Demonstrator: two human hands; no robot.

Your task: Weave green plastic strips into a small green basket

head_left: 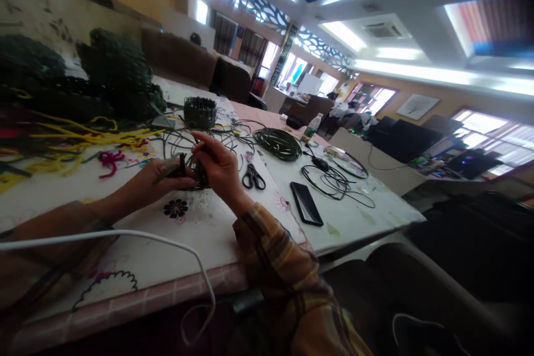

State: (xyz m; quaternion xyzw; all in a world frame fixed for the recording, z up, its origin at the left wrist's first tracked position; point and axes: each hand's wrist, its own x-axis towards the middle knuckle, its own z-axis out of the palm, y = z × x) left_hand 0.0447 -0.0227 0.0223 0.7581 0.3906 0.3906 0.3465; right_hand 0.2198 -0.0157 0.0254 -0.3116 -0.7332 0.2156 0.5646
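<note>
White cable (125,233): nearest the camera, it arcs across the lower view, over the near edge of the tabletop (200,233).
Plaid sleeve (275,267): covers the right forearm, rising from the near tabletop edge.
Left hand (161,175): fingers curled and pressed onto a dark green strip of the woven piece.
Right hand (221,167): fingers bent over the top of the same piece, pinching its strands from the other side.
Woven piece (192,171): small, dark green, held between both hands just above the tabletop, loose green strips fanning out behind it.
Scissors (253,177): black, lying flat just right of the right hand.
Phone (306,203): dark, face up, further right, near the tabletop edge.
Black cord (334,181): tangled loops beyond the phone.
Green coil (277,143): wound strips lying behind the scissors.
Small basket (200,112): woven green, upright, behind the hands.
Yellow strips (83,139): loose heap to the left, with a pink curl beside them.
Dark woven baskets (117,72): stacked at the far left of the tabletop.
Bottle (312,125): upright at the far end.
</note>
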